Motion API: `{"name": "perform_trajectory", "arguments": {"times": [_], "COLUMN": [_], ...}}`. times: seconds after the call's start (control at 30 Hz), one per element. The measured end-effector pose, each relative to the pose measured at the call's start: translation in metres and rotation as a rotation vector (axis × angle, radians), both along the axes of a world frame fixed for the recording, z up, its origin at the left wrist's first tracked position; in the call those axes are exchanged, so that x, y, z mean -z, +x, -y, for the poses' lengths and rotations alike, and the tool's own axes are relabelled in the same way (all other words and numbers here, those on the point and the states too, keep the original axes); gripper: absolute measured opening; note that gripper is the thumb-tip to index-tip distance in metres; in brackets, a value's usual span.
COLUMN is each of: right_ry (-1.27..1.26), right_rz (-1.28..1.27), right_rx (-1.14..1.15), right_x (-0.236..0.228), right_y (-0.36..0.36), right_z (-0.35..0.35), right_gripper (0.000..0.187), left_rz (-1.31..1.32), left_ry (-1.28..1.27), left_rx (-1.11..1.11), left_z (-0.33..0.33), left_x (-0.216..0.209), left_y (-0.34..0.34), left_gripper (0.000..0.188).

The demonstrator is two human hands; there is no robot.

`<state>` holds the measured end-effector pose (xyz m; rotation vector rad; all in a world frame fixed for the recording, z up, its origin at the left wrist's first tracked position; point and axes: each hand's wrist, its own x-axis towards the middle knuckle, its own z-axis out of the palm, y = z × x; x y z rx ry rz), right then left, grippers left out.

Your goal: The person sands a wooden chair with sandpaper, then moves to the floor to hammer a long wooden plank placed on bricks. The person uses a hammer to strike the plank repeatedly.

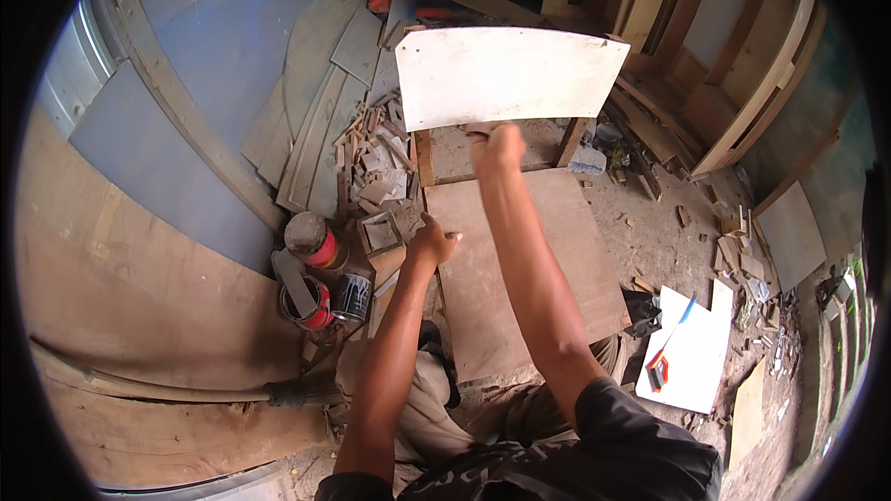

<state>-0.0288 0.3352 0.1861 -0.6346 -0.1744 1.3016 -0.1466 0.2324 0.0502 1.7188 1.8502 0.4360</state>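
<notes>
In front of me stands a wooden chair with a flat brown seat (pixel 529 269) and a curved white back panel (pixel 510 74). Dark marks show near the panel's corners. At the left edge of the seat is my left hand (pixel 432 242), its fingers curled at the edge and its thumb lying toward the top surface. My right hand (pixel 498 145) reaches over the seat to the lower edge of the back panel. Its fingers are closed there, and whatever they hold is hidden.
Paint cans (pixel 314 301) and a small wooden box (pixel 380 233) stand left of the chair. Wood offcuts (pixel 376 153) lie behind them. To the right, a blue-handled brush (pixel 657 373) rests on a white board (pixel 698 343). Wooden frames (pixel 742 65) lean at the back right.
</notes>
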Motion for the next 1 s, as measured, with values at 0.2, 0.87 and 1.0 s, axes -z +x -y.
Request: {"name": "perform_trajectory", "arguments": {"times": [0.2, 0.87, 1.0], "right_ry": [0.105, 0.281, 0.264], "right_rz": [-0.042, 0.158, 0.208], "right_rx": [-0.098, -0.176, -0.131], "right_x": [0.001, 0.022, 0.017], "right_y": [-0.019, 0.091, 0.129], "right_z": [0.007, -0.008, -0.025], "right_gripper": [0.021, 0.029, 0.037], "left_rz": [-0.002, 0.079, 0.045], "left_ry": [0.026, 0.042, 0.07], "left_rx": [-0.011, -0.045, 0.056], "left_z": [0.002, 0.008, -0.005], "left_x": [0.004, -0.004, 0.012], "left_y": [-0.008, -0.012, -0.014], "left_gripper": [0.102, 0.061, 0.099]}}
